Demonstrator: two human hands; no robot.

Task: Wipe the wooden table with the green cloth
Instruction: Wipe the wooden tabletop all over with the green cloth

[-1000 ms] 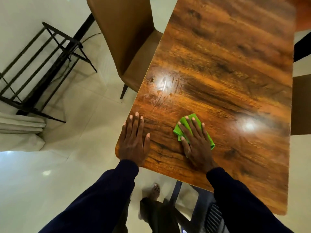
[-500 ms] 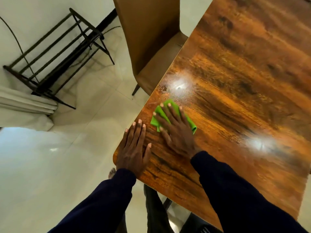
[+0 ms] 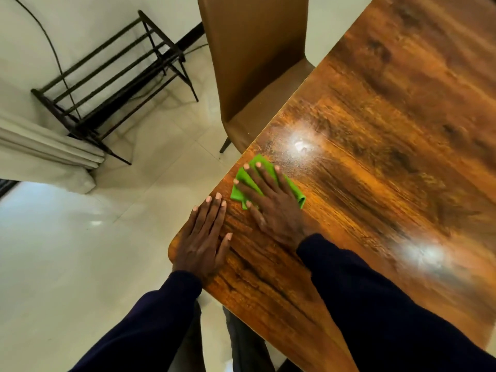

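1. A black metal rack (image 3: 112, 76) is standing on the pale tiled floor (image 3: 67, 264) against the wall, far left.
2. The left hand (image 3: 204, 242) is resting flat on the near corner of the wooden table (image 3: 389, 183), fingers straight and together, holding nothing.
3. A tan chair (image 3: 255, 63) is sitting pushed up to the table's left edge.
4. The green cloth (image 3: 237, 194) is lying on the tabletop just inside that left edge, just beyond the left hand's fingertips.
5. The right hand (image 3: 271, 208) is pressing down on the cloth with fingers spread and straight, covering most of it, not curled around it.
6. Two bright light reflections are showing on the glossy wood further right.
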